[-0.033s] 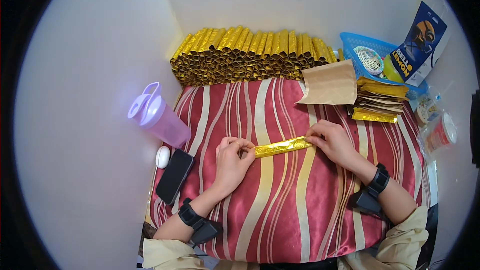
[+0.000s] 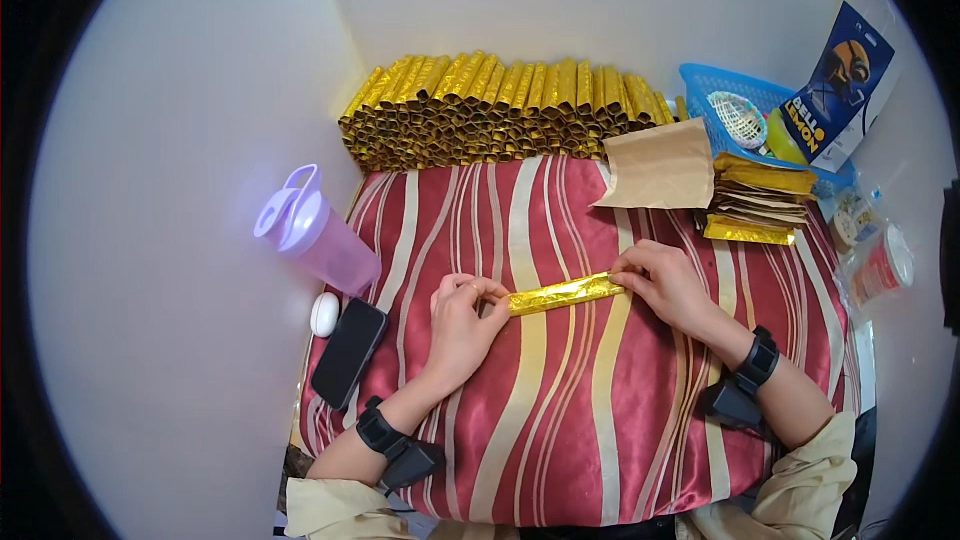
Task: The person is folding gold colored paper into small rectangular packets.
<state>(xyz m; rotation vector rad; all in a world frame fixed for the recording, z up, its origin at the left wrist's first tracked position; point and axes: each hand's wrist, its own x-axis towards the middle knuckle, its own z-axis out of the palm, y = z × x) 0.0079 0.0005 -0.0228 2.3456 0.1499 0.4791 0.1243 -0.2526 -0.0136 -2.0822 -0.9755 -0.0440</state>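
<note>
The gold strip (image 2: 562,294) lies near the middle of the frame, its right end slightly higher than its left. The left hand (image 2: 465,330) pinches the left end between thumb and fingers, and the right hand (image 2: 662,280) nips the right end the same way; the grip at both ends probably serves to keep the narrow foil straight and taut. In the upper middle, a pile of gold tubes (image 2: 500,115) is banked near the pale back wall (image 2: 580,0), open ends facing the lower edge (likely so that the wall stops them rolling away). A brown paper sheet (image 2: 658,166) and a stack of gold-and-brown sheets (image 2: 760,195) lie at the upper right, seemingly kept within the right hand's reach. Behind them stands a blue basket (image 2: 712,88). The purple bottle (image 2: 325,240), phone (image 2: 349,352) and small white case (image 2: 324,314) line the left edge, perhaps to stay out of the way, while a wrapped cup (image 2: 888,265) sits at the far right. Striped cloth (image 2: 560,420) stretches below the strip and between the forearms, giving room toward the lower edge; sideways the walls close in, and upward the tubes and paper limit movement.
</note>
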